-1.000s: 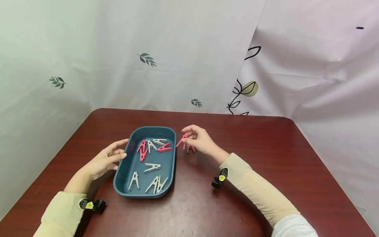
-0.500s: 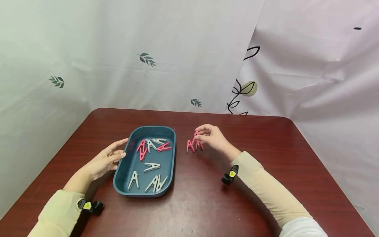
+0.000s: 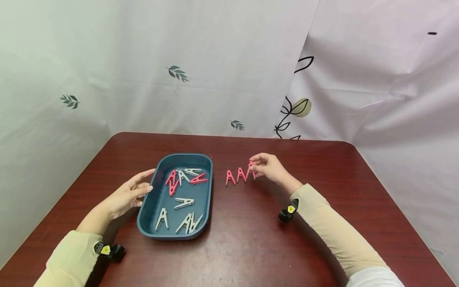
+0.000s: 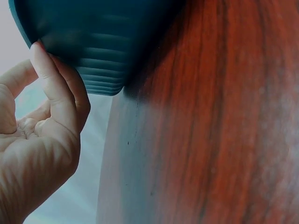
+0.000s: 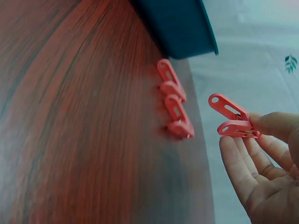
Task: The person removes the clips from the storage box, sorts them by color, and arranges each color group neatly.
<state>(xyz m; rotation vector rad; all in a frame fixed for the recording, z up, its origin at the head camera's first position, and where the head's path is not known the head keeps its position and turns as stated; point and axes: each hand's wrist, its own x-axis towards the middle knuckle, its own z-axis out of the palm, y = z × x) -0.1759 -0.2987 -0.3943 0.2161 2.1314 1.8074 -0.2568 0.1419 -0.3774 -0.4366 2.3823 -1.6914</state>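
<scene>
My right hand [image 3: 273,169] pinches a red clothespin [image 5: 229,106] between thumb and fingertips, its two handle ends spread apart and pointing down in the head view. Just left of it, two more red clothespins, a nearer one [image 3: 230,177] and a middle one [image 3: 241,174], stand on the table on their handle ends like small tents. My left hand [image 3: 125,196] grips the left rim of a blue plastic tray [image 3: 139,217], thumb over the edge and fingers along the outside wall. In the left wrist view a fingertip [image 4: 38,46] meets the tray's rim.
Inside the tray lie several red clothespins [image 3: 173,187] and several white ones [image 3: 184,202]. The dark red wooden table [image 3: 251,247] reaches back to a pale curtain [image 3: 201,99] with leaf prints. A black wrist camera [image 3: 287,215] sits below the right sleeve.
My right hand has moved right with the red clothespin, from beside the tray past the two standing ones, which are now uncovered. The left hand and tray have stayed put.
</scene>
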